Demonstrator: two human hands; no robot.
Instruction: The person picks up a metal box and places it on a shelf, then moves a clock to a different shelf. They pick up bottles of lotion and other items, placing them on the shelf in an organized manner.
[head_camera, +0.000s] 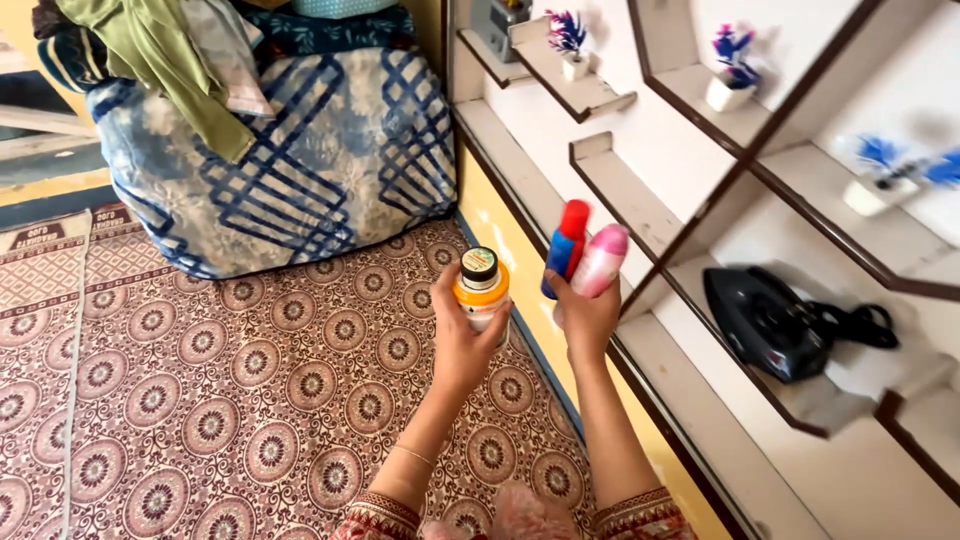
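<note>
A floor spread with a maroon carpet (230, 400) patterned in round medallions runs up to a yellow wall base, where white shelves (640, 215) with dark brown edging climb the wall on the right; over the carpet, just short of those shelves, both hands are raised. The left hand (462, 345) is closed round a small bottle (483, 290) with an orange upper part, a pale lower part and a dark round cap, held upright, the thumb on one side and the fingers wrapped behind; a thin bangle sits on that wrist. The right hand (585, 315), just beside it and nearer the shelves, grips two containers together: a blue bottle with a red cap (565, 250) and, touching it, a pink and white roll-on bottle (600, 262), both tilted slightly and standing up out of the fist. On a lower shelf to the right lies a black clothes iron (765, 322) with its cord coiled beside it; higher shelves carry small white pots with blue and purple artificial plants (728, 75). Behind the hands, at the far end of the carpet, a large bundle wrapped in blue-and-white cloth (300, 160) rests with green and other garments (165, 60) heaped on top.
</note>
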